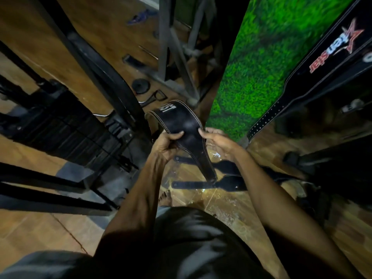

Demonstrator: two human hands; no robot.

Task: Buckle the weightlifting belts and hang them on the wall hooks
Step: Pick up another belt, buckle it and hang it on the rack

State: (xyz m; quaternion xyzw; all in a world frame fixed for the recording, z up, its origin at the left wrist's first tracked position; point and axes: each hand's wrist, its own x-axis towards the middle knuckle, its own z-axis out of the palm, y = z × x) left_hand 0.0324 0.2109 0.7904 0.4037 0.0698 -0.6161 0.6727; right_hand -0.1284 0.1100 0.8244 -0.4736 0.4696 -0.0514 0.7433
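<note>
A black leather weightlifting belt (181,121) with white stitching and white lettering is held up in front of me, curving over from the top and hanging down to its narrow end. My left hand (168,144) grips its left edge, thumb on the outer face. My right hand (218,142) touches its right edge with the fingertips, fingers loosely bent. On the floor below lie two more black belts (227,183). Another black belt (314,75) with a red star logo hangs on the right, beside the green turf wall (255,63). No hook is visible.
A black weight machine with a plate stack (66,127) fills the left side. Grey metal frame legs (173,47) stand ahead, with a small weight plate (141,86) and a handle on the wooden floor. My bare foot (166,198) stands near the floor belts.
</note>
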